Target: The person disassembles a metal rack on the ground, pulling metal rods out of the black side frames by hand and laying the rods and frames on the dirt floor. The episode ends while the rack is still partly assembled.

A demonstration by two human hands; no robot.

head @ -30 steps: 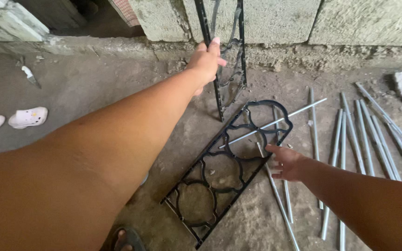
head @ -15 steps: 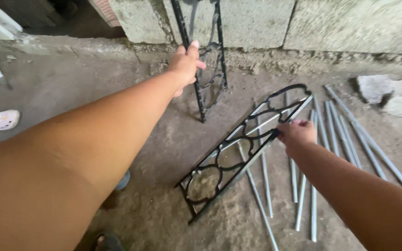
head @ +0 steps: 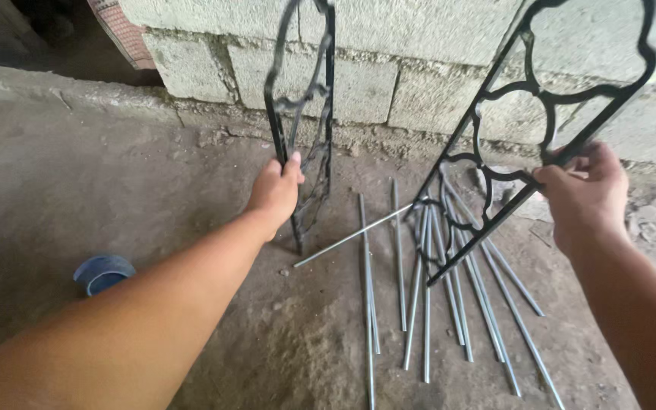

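A block wall (head: 434, 68) runs across the far side, and the bare concrete floor (head: 115, 190) spreads from it toward you. At the right, a black ornamental iron panel (head: 540, 99) of looped scrollwork hangs tilted in the air, its top leaning right past the picture's edge and its lower end hovering over the rods. Left of centre, a second black iron panel (head: 316, 114) stands upright and edge-on, its foot on the floor near the wall. Between and below them, a scatter of thin grey metal rods (head: 427, 304) lies on the floor, most pointing toward you, one lying crosswise. Your right hand (head: 582, 193) is clenched around the tilted panel's lower frame bar. Your left hand (head: 275, 193) is closed around the upright panel's near edge. A small blue round object (head: 102, 272) sits on the floor at the near left.
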